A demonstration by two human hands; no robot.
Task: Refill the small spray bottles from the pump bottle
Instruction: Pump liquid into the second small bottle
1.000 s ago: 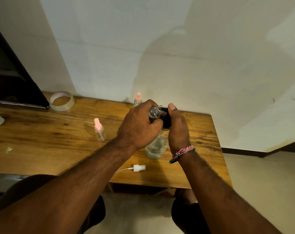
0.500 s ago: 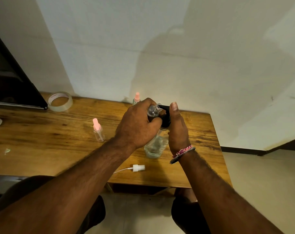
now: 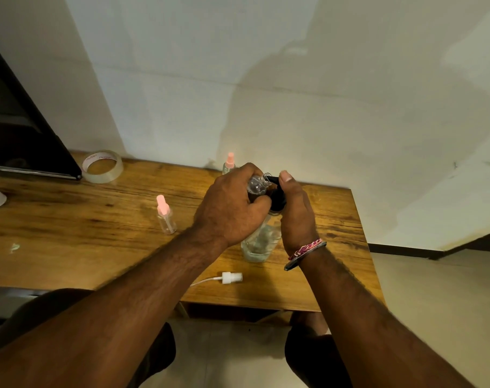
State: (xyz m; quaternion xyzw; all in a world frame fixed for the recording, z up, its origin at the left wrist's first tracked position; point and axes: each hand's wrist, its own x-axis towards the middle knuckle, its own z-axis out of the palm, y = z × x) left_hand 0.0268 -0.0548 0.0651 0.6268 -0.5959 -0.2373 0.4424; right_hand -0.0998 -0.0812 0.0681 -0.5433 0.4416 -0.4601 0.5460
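An uncapped small spray bottle (image 3: 257, 185) was gripped by the left hand (image 3: 229, 208) at the black nozzle of the pump bottle (image 3: 262, 239), whose head was pressed by the right hand (image 3: 295, 211); liquid could be spilled onto the desk (image 3: 70, 228) if the narrow mouth slipped aside.

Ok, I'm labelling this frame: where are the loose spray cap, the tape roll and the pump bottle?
loose spray cap (image 3: 232, 277): head view, on its white head lying on the table.
tape roll (image 3: 117, 167): head view, on its clear outer band.
pump bottle (image 3: 262, 242): head view, on its clear lower body between the wrists.

Wooden table (image 3: 70, 231) (worn) against white wall (image 3: 294, 93).
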